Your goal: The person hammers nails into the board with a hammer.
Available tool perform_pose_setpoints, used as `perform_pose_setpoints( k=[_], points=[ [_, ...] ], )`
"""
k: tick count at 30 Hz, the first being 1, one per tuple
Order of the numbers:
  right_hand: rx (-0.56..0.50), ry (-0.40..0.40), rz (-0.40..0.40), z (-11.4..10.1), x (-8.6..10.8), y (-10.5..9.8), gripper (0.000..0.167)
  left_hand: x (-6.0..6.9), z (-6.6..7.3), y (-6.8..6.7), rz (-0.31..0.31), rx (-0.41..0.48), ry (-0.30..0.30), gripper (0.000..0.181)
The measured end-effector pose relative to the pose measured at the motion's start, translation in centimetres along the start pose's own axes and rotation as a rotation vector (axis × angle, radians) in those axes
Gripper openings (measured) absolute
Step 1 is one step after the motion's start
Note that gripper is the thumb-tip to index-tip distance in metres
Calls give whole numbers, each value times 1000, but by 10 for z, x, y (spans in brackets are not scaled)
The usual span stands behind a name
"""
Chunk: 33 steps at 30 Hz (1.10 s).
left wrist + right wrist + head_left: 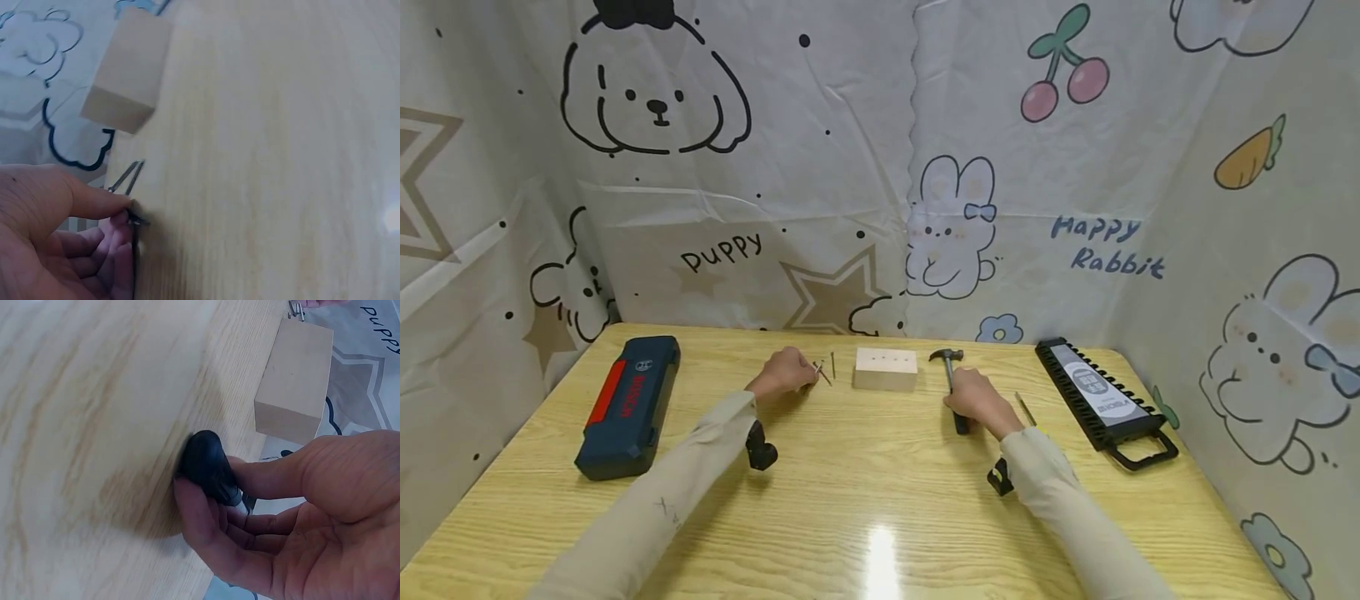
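Wooden table (850, 483): beneath our fingers.
Left hand (786, 371): we pinch a nail (137, 218), other nails (832, 367) just beyond our fingertips.
Right hand (976, 395): fingers wrap the hammer (961, 423), head beyond them.
Block (885, 371): between our hands.

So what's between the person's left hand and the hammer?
In the head view, going from the left hand to the hammer: a few thin metal pieces, then a pale block, then bare tabletop.
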State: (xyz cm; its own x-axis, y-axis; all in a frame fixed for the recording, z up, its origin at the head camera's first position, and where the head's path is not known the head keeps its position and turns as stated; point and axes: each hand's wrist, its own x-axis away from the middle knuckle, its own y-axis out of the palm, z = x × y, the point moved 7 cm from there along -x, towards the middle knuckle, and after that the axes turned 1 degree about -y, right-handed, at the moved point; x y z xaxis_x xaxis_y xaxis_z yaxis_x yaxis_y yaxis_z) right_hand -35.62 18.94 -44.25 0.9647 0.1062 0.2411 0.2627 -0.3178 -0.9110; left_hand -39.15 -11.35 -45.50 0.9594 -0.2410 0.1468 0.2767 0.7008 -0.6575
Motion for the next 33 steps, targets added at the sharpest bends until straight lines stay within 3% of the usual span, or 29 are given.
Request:
perform_pose_setpoints(
  k=[5,8,14,18,24,28,31,33],
  points=[
    [6,-1,11,-3,1,1,18,5,-2,-4,-10,97,-24,19],
    [39,-27,44,-4,1,0,22,5,-3,-6,-13,140,-38,13],
    [49,-39,94,-4,1,-3,23,5,-9,-7,11,180,-68,15],
    [53,-38,95,-5,0,-5,22,4,-12,-9,41,247,-44,17],
    [79,-43,103,-6,2,-9,28,4,-22,-17,31,498,-24,35],
    [182,-61,186,-7,10,-16,24,7,-28,-24,41,609,-8,37],
    [287,-58,281,-3,16,-21,22,9,-20,-29,100,570,29,32],
    [342,-55,331,1,19,-22,23,9,-6,-30,144,501,80,28]
  ],
)
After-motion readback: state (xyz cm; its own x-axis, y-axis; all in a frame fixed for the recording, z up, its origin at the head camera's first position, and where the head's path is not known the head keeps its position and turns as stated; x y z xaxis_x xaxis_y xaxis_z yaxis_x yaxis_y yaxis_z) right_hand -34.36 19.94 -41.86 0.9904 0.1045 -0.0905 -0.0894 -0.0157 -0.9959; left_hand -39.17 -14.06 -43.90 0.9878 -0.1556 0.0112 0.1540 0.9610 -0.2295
